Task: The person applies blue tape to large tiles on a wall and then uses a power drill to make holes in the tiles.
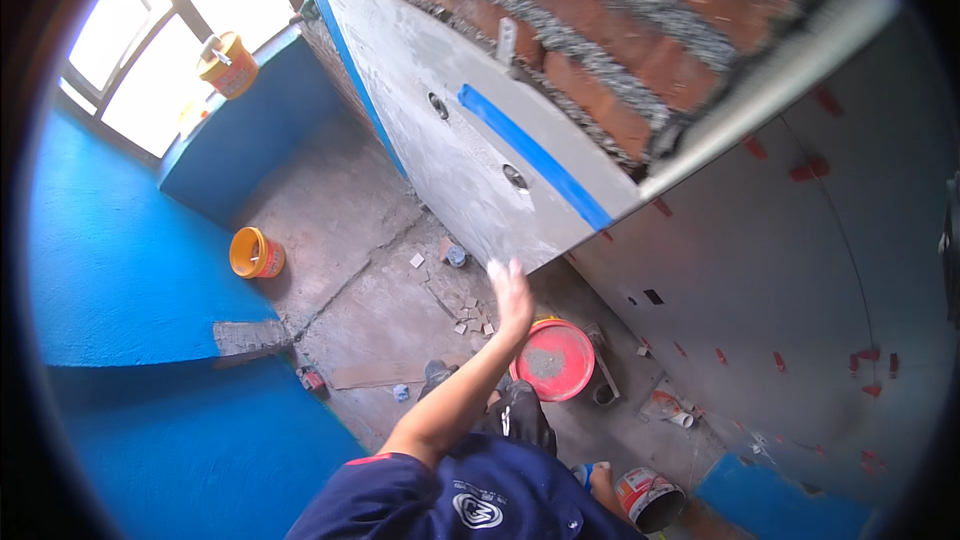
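The left hand (513, 300) is pointing straight, close-set fingers beside the grey panel (450, 155) at 11 o'clock; a slip could be chipping its edge. The right hand (603, 485) is hanging near a bucket (637, 488) at 4 o'clock, grip unclear

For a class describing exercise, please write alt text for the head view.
A bare left hand is raised near a grey wall with a blue strip; the right hand is low, beside a white-and-red bucket. A red-topped bucket stands on the floor.
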Available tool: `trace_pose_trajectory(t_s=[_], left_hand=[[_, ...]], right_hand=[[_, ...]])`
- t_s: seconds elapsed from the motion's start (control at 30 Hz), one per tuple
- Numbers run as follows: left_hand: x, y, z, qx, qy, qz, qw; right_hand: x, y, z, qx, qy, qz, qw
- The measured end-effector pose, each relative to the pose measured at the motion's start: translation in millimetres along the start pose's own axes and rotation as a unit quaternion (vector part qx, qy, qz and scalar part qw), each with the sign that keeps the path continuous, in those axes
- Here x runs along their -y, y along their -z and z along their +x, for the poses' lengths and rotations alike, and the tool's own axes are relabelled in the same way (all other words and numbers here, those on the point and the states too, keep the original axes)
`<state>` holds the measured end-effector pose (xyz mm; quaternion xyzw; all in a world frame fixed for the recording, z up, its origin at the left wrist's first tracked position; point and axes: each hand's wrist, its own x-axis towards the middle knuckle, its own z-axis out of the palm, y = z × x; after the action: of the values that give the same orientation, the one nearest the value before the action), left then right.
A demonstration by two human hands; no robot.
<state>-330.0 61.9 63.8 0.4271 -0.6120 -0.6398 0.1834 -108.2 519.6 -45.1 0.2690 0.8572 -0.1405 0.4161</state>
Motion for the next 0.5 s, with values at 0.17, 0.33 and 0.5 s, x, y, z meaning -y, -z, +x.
trace_pose_trajectory(t_s=[0.17, 0.33, 0.5], left_hand=[[-96.8, -57.4, 38.2, -0.155, -0.202, -0.154, 0.955], [-3.9, -53.0, 67.5, -0.124, -0.380, -0.112, 0.910], [168.0, -68.4, 144.3, -0.134, -0.345, -0.142, 0.918]], right_hand=[[84.1, 6.8, 18.4, -0.161, 0.063, 0.151, 0.973], [194.8, -8.6, 61.3, -0.242, 0.292, 0.086, 0.921], [243.9, -83.8, 127.1, -0.361, 0.368, 0.028, 0.856]])
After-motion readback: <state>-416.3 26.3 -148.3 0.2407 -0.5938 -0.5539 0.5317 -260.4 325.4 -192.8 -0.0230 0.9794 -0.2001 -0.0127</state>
